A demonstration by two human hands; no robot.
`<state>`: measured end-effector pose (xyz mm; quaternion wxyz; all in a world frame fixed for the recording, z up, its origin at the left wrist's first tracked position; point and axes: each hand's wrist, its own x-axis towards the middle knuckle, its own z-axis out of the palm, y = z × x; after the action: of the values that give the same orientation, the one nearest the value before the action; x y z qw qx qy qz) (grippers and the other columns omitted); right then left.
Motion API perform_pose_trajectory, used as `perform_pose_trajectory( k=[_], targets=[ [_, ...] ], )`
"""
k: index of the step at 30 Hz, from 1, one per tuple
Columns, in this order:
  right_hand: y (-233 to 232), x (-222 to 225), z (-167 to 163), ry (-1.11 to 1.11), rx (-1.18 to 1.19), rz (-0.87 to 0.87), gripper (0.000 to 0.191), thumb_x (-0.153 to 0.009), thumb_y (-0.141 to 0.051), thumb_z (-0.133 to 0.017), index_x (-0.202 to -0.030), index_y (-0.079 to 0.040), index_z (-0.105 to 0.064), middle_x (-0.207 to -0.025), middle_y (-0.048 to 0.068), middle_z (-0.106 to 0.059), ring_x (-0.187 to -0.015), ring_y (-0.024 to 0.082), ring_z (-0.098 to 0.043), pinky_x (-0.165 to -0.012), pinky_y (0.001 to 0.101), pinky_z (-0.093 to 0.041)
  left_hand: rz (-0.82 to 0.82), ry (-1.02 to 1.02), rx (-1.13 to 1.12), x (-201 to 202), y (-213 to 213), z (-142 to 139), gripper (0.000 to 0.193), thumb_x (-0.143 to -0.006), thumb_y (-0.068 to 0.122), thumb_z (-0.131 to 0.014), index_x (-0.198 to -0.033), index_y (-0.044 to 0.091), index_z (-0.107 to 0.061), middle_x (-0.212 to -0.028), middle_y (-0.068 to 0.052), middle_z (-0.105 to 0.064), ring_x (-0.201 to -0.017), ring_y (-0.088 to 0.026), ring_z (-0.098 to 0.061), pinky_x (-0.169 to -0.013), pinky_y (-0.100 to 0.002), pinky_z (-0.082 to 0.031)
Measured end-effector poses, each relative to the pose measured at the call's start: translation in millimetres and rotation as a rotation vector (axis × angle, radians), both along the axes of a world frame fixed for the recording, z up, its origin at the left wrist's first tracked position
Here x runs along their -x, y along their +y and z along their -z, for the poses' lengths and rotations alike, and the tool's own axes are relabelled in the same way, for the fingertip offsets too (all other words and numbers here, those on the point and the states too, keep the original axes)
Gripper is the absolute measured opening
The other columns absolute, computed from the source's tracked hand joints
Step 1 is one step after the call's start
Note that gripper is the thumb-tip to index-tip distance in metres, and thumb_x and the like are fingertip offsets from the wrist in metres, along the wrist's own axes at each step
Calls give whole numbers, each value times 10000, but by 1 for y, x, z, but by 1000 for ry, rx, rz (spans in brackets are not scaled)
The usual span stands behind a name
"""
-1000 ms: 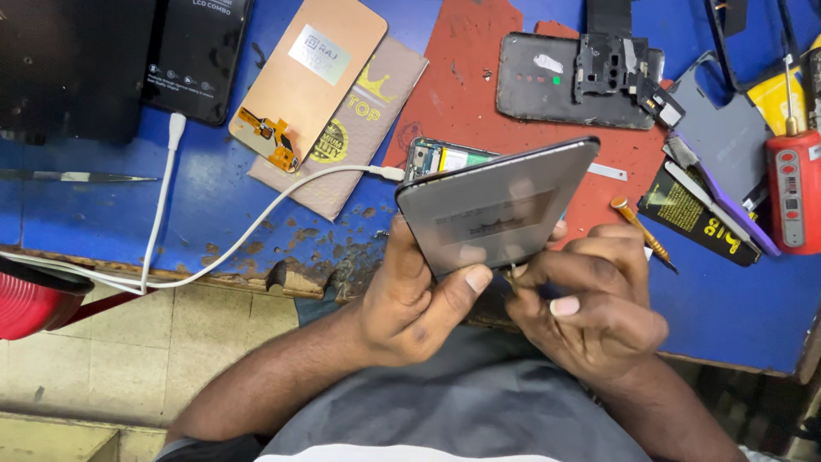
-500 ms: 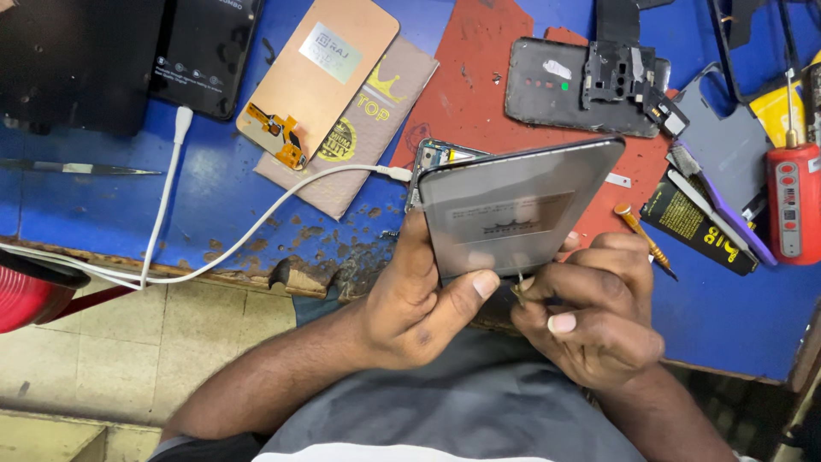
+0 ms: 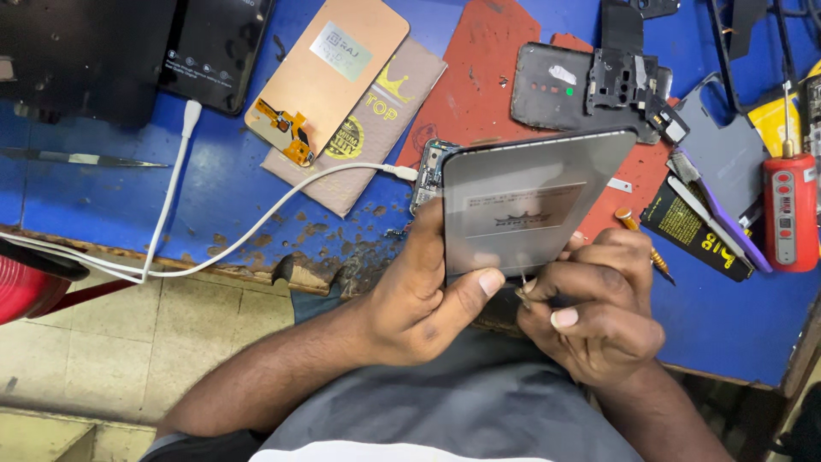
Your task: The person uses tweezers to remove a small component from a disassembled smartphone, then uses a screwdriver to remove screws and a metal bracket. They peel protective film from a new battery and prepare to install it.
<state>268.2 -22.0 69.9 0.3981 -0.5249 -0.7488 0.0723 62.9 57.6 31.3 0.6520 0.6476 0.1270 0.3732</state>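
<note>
- A grey phone screen panel [image 3: 534, 201] is held tilted above the near edge of the blue table [image 3: 214, 188], gripped by the left hand [image 3: 423, 295] with thumb pressed on its lower edge.
- A thin metal tool [image 3: 524, 289] is pinched by the right hand [image 3: 594, 312], fingers closed together, at the panel's lower edge.
- A brown packet with a round yellow label [image 3: 363, 128] lies mid-table (a copper-coloured panel [image 3: 329, 73] resting on it).
- A white cable [image 3: 222, 244] crosses toward the near edge.
- A red screwdriver [image 3: 789, 210] lies by the right edge.
</note>
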Motion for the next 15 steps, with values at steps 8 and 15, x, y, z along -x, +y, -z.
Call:
perform_pose_trajectory(
  k=[8,15],
  targets=[
    [5,2,-11,-43,-64,33,465,-872,-66,-826,-1070,-187,-423,-977,56,-698,-901,236,-550,-787,401,-454,-72,38,-111,-3,1,-2,577,-1122,-4,-539,-1562,28,-166,-1495,-153,-403,-1428,-233,-459,-1243,-346,-365],
    [9,9,-20,-316,-96,67,503,-910,-21,-884,-1161,-122,-459,-1094,85,-757,-924,243,-638,-807,395,-452,-56,0,68,-5,3,-2,570,-1154,4,-495,-1606,21,-148,-1517,-142,-442,-1383,-205,-483,-1222,-332,-359]
  ],
)
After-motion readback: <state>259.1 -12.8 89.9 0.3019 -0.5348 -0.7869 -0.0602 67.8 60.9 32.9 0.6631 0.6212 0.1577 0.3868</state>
